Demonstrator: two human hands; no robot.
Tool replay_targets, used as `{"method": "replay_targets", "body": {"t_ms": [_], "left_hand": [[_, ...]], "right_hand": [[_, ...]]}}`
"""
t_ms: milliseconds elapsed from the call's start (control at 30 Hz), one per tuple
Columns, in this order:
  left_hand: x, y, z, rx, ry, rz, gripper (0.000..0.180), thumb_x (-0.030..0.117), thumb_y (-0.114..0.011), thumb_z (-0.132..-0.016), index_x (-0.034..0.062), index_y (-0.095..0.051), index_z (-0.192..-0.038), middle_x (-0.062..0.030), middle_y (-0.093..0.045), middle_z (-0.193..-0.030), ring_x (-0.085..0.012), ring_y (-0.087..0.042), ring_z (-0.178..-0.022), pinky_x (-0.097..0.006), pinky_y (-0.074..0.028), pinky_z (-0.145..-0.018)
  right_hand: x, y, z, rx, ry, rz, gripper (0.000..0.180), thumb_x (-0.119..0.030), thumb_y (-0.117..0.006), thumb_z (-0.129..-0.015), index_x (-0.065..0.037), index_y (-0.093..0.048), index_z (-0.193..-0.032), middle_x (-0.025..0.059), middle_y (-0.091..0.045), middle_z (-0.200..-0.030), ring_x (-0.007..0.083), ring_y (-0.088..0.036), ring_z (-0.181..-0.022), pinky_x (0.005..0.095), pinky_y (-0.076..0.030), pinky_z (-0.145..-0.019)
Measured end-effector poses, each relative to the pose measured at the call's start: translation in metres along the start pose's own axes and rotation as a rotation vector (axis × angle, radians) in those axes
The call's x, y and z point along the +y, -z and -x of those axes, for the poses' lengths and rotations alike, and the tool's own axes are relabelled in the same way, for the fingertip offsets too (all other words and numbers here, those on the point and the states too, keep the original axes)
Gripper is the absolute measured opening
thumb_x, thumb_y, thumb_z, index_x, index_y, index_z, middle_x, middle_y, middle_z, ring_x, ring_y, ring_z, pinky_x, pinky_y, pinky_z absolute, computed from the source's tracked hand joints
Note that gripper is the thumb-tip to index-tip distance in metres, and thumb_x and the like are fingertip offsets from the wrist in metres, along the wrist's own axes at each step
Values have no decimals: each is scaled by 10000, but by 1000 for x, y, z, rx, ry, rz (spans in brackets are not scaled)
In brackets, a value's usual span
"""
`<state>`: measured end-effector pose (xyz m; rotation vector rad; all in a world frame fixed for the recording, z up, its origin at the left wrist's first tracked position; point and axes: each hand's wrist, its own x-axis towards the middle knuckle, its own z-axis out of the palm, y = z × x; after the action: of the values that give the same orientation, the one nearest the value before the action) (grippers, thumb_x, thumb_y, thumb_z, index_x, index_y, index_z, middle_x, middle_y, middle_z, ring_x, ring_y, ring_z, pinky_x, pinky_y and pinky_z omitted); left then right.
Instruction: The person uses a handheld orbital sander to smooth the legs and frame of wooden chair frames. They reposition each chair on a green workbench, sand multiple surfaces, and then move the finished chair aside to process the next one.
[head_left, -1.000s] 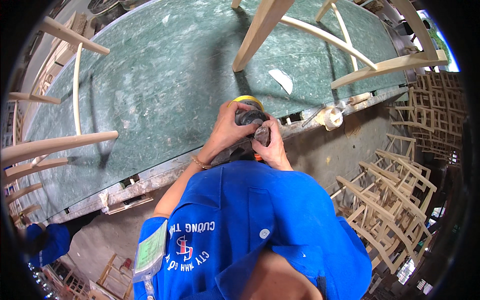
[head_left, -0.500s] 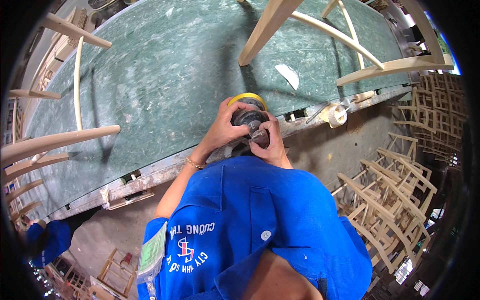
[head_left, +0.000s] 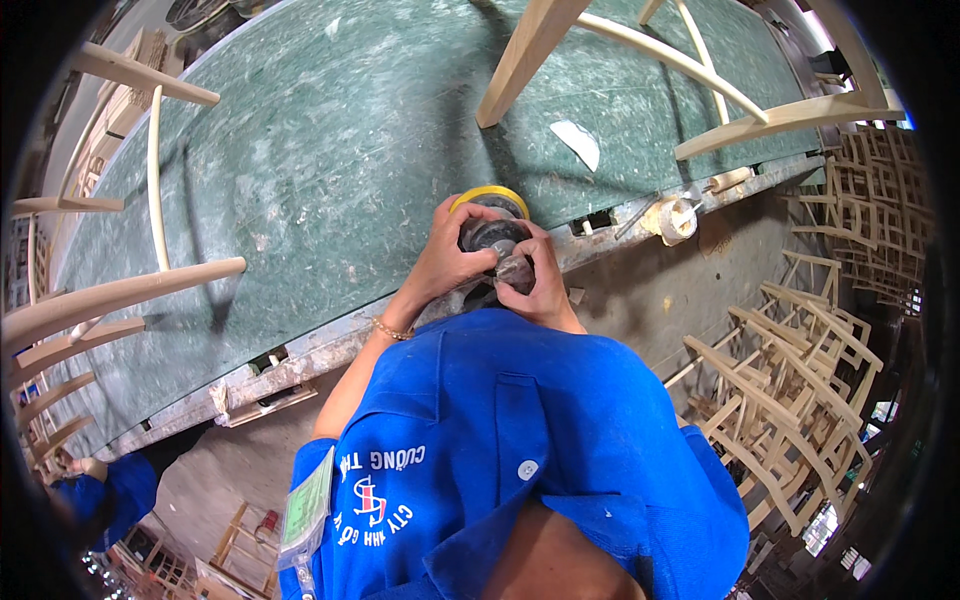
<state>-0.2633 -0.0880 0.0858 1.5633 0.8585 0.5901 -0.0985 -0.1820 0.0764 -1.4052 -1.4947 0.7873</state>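
Both my hands are closed round a black orbital sander (head_left: 492, 234) with a yellow-rimmed round pad, close to my body at the near edge of the green table (head_left: 330, 150). From the left, my left hand (head_left: 450, 248) grips its body, the thumb bent across the top. My right hand (head_left: 540, 272) holds the other side, its thumb and fingers round the grey rear part. The sander is tilted, with its pad edge turned away from me. Its underside is hidden.
Pale wooden chair frames stand on the table at left (head_left: 130, 292) and far right (head_left: 530, 60). A white scrap (head_left: 576, 145) lies between them. A glue-crusted pot (head_left: 678, 220) hangs at the edge. Stacked frames (head_left: 790, 385) fill the right floor; another person's blue sleeve (head_left: 128, 495) shows lower left.
The view has shifted slightly. My hands keep their hold on the sander, with almost no movement. The other person's arm at lower left has moved a little.
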Motion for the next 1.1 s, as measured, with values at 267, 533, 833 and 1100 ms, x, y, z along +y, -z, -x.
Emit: {"method": "replay_targets", "body": {"t_ms": [267, 533, 833, 1100], "left_hand": [[-4, 6, 6, 20, -21, 2, 471, 204, -724, -689, 76, -570, -1115, -177, -448, -1299, -324, -315, -1327, -417, -291, -1094], [-8, 8, 13, 42, -24, 40, 484, 216, -753, -705, 92, -576, -1138, -168, -407, -1357, -315, -325, -1337, -404, -297, -1098], [-24, 29, 21, -68, -13, 125, 498, 142, -704, -734, 94, -579, -1213, -132, -397, -1407, -288, -318, -1366, -396, -267, -1120], [-21, 37, 31, -48, 102, 434, 481, 59, -646, -793, 88, -553, -1263, -85, -459, -1360, -200, -421, -1277, -332, -323, -1080]], "right_hand": [[-5, -6, -1, 4, 18, 28, 407, -98, -710, -646, -58, -470, -971, 243, -431, -1300, 385, -419, -1245, 447, -330, -1044], [-11, -10, -1, -2, 8, 13, 405, -70, -707, -649, -61, -458, -968, 232, -430, -1312, 380, -415, -1254, 437, -331, -1048], [-11, -17, 0, -18, 14, 3, 440, -63, -706, -644, -69, -441, -995, 221, -438, -1308, 376, -425, -1244, 432, -336, -1045], [-3, -24, 2, 1, -33, -80, 443, -60, -693, -636, -56, -455, -1010, 226, -459, -1282, 379, -433, -1236, 423, -340, -1038]]}}
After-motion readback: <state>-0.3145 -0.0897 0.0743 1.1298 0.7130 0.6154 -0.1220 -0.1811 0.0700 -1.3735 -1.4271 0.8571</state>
